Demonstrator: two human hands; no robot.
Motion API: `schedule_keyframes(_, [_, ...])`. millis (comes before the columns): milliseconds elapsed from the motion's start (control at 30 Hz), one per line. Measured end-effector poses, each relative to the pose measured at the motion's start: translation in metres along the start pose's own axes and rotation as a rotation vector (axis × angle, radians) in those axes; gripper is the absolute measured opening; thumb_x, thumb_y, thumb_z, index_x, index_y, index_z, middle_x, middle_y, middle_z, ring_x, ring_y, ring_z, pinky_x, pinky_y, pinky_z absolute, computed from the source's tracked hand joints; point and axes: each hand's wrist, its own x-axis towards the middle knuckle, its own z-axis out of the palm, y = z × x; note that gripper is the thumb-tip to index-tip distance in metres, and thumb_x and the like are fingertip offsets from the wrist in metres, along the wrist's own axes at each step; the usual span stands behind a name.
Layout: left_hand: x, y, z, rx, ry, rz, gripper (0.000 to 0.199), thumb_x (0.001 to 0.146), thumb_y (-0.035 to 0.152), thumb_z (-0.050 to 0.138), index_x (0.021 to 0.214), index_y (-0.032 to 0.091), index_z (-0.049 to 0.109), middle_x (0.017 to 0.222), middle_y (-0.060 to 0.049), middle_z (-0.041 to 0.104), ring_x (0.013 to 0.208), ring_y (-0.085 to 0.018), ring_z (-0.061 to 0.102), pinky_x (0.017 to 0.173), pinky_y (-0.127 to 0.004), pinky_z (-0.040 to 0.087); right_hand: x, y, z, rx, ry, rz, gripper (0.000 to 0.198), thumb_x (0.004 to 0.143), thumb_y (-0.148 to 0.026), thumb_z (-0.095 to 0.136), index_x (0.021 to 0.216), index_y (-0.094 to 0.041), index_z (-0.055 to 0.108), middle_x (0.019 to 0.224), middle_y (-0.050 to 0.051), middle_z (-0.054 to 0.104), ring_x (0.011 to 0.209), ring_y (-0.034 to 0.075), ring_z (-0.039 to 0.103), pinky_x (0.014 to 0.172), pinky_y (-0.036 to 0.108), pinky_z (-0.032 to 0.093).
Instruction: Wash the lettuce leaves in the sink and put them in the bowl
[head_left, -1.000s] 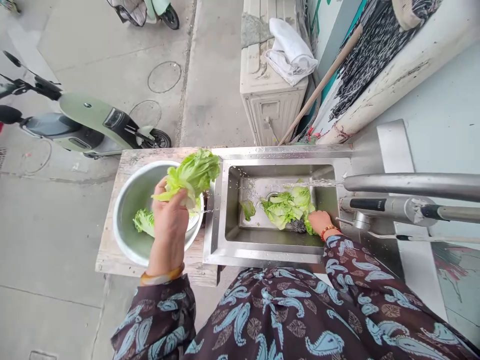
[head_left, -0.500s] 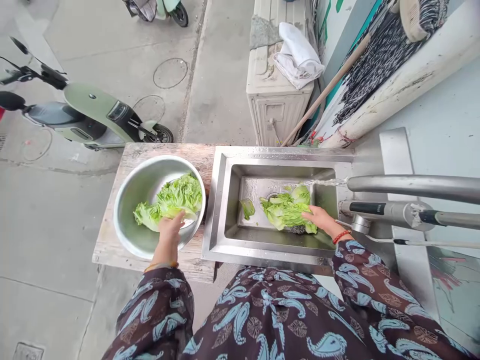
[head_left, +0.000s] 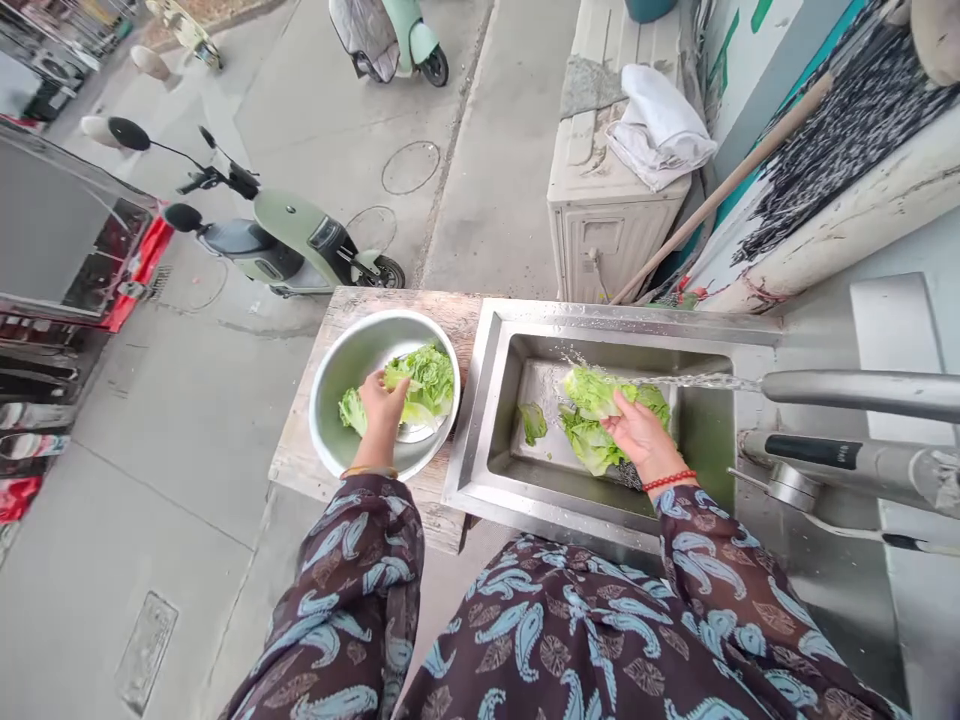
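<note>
My left hand point(head_left: 381, 403) reaches into a round steel bowl point(head_left: 341, 365) on a wooden board and rests on the green lettuce leaves point(head_left: 428, 377) lying in it. My right hand point(head_left: 638, 434) is in the steel sink point(head_left: 495, 440) and holds a lettuce leaf point(head_left: 592, 392) up under the water stream point(head_left: 697, 381) from the faucet point(head_left: 855, 392). More lettuce point(head_left: 590, 447) lies under that hand on the sink floor, and a small piece point(head_left: 533, 421) lies apart to its left.
The bowl sits on a worn wooden board point(head_left: 341, 310) left of the sink. Behind stand an outdoor air-conditioner unit point(head_left: 600, 230) with a white cloth point(head_left: 660, 125) on top, a leaning wooden pole point(head_left: 720, 190), and a green scooter point(head_left: 277, 235) on the pavement.
My left hand has put its lettuce leaf down into the bowl and stays on it. My right hand has lifted a leaf from the sink floor into the running water. The view shifted left.
</note>
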Motion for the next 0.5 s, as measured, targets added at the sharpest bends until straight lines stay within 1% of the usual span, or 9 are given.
schedule_keyframes(67, [-0.007,0.003,-0.006,-0.079,-0.027,-0.050,0.047,0.077,0.034,0.067,0.119,0.015,0.055,0.130,-0.019,0.056,0.105,-0.026,0.060,0.095,-0.040,0.047,-0.001,0.006,-0.003,0.031,0.002,0.015,0.031,0.072,-0.033,0.085,0.082,-0.024,0.057,0.079,-0.001,0.067,0.067,0.015,0.064,0.061,0.030,0.059])
schedule_keyframes(100, [-0.010,0.004,-0.009,-0.114,-0.020,-0.062,0.043,0.079,0.032,0.065,0.118,0.015,0.056,0.130,-0.018,0.057,0.106,-0.025,0.060,0.095,-0.039,0.047,-0.002,0.009,-0.006,0.046,0.002,0.024,0.029,0.073,-0.032,0.084,0.083,-0.024,0.058,0.081,0.000,0.067,0.070,0.016,0.065,0.062,0.029,0.060])
schedule_keyframes(200, [-0.027,0.010,-0.014,-0.212,0.086,-0.032,0.033,0.082,0.028,0.059,0.113,0.016,0.058,0.124,-0.016,0.061,0.107,-0.023,0.061,0.095,-0.037,0.046,-0.004,0.014,-0.018,0.109,0.037,0.027,0.029,0.069,-0.025,0.085,0.076,-0.024,0.056,0.084,0.000,0.068,0.075,0.015,0.066,0.063,0.027,0.059])
schedule_keyframes(267, [-0.045,0.021,-0.008,-0.335,0.124,0.016,0.033,0.082,0.030,0.060,0.112,0.016,0.059,0.117,-0.012,0.063,0.099,-0.020,0.064,0.090,-0.035,0.049,-0.008,0.015,-0.021,0.151,0.079,0.005,0.034,0.066,-0.019,0.085,0.072,-0.024,0.052,0.083,-0.002,0.068,0.074,0.014,0.066,0.065,0.027,0.060])
schedule_keyframes(300, [-0.056,0.029,-0.001,-0.417,0.090,0.039,0.034,0.082,0.032,0.061,0.111,0.016,0.060,0.112,-0.010,0.064,0.092,-0.018,0.065,0.086,-0.034,0.050,-0.010,0.015,-0.020,0.165,0.095,-0.006,0.036,0.064,-0.018,0.085,0.071,-0.024,0.050,0.081,-0.003,0.068,0.074,0.014,0.066,0.065,0.027,0.060])
schedule_keyframes(333, [-0.069,0.039,0.009,-0.499,0.014,0.051,0.035,0.081,0.035,0.063,0.111,0.017,0.060,0.106,-0.008,0.066,0.085,-0.017,0.066,0.082,-0.033,0.051,-0.011,0.015,-0.018,0.172,0.099,-0.016,0.037,0.064,-0.018,0.085,0.070,-0.025,0.049,0.080,-0.003,0.067,0.074,0.014,0.066,0.066,0.028,0.060])
schedule_keyframes(367, [-0.084,0.050,0.022,-0.568,-0.110,0.051,0.037,0.081,0.039,0.065,0.111,0.017,0.061,0.101,-0.007,0.066,0.080,-0.016,0.066,0.078,-0.032,0.052,-0.012,0.015,-0.015,0.174,0.095,-0.025,0.038,0.064,-0.018,0.084,0.070,-0.025,0.048,0.079,-0.004,0.067,0.074,0.015,0.066,0.066,0.028,0.060])
schedule_keyframes(433, [-0.115,0.071,0.053,-0.627,-0.440,0.011,0.042,0.078,0.044,0.070,0.109,0.017,0.064,0.094,-0.006,0.068,0.076,-0.017,0.067,0.074,-0.032,0.051,-0.013,0.014,-0.007,0.179,0.073,-0.048,0.036,0.066,-0.021,0.084,0.071,-0.025,0.048,0.080,-0.004,0.068,0.077,0.015,0.067,0.067,0.029,0.060])
schedule_keyframes(500, [-0.147,0.090,0.087,-0.599,-0.792,-0.076,0.046,0.073,0.047,0.076,0.106,0.016,0.067,0.096,-0.009,0.070,0.079,-0.019,0.068,0.074,-0.033,0.051,-0.014,0.015,0.001,0.187,0.037,-0.068,0.033,0.068,-0.024,0.084,0.075,-0.026,0.051,0.083,-0.004,0.070,0.081,0.016,0.068,0.067,0.029,0.059])
